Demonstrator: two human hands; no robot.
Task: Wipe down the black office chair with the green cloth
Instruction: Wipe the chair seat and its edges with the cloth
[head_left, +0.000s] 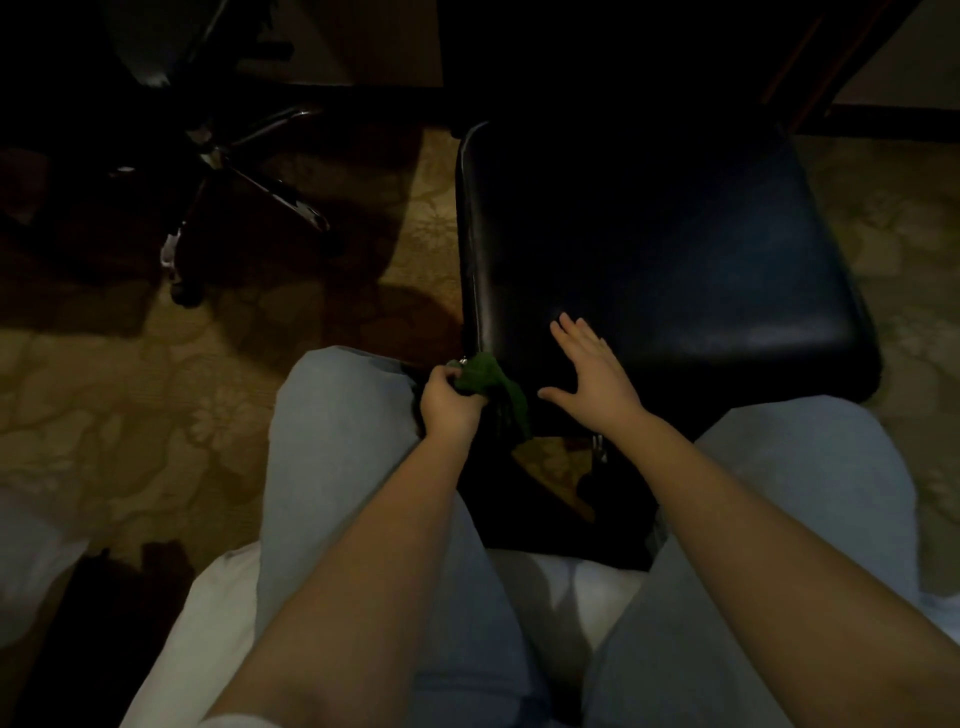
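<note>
Left hand (449, 402): grip clenched on green cloth (493, 384), at near-left corner of black office chair (675, 249) seat.
Right hand (592, 374): released, fingers spread flat on seat.
Around: second chair (249, 171) far left; knees (332, 415) flank seat's near side.
Room: carpet (130, 389) open along seat's left edge.

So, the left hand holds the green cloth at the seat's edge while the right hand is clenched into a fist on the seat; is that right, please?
Not quite: in the head view the right hand lies open, fingers spread flat on the seat. The left hand does hold the green cloth at the seat's edge.
</note>
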